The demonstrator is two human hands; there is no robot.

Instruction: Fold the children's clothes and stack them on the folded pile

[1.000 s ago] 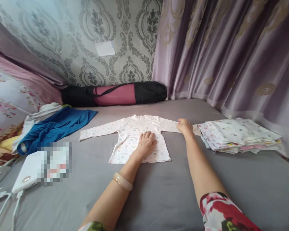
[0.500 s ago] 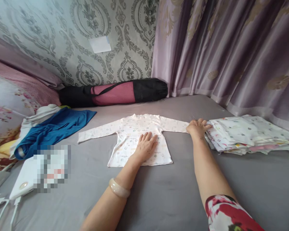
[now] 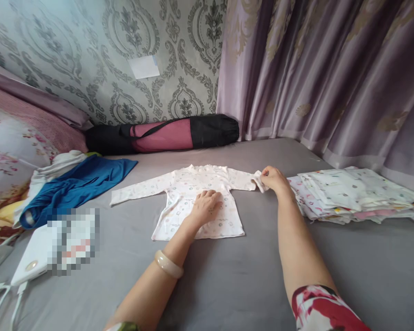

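Note:
A small white long-sleeved shirt (image 3: 179, 202) with a fine print lies spread on the grey bed sheet (image 3: 227, 280), its collar pointing away from me. My left hand (image 3: 208, 204) rests flat on the middle of the shirt's body, fingers stretched out. At the end of the right-hand sleeve, my right hand (image 3: 275, 180) pinches the cuff and lifts it a little, so the cloth bunches up there. The left-hand sleeve lies straight out to the side.
A stack of folded printed clothes (image 3: 359, 188) sits right of my right hand. Blue cloth (image 3: 79, 184) lies at the left, near a white power bank (image 3: 32, 257) with a cable and a blurred item. A black and pink rolled bag (image 3: 165, 133) lies along the wall.
My right hand slid outward along the sleeve to its end, then came back left with the cuff lifted and bunched. My left hand has stayed on the shirt's body.

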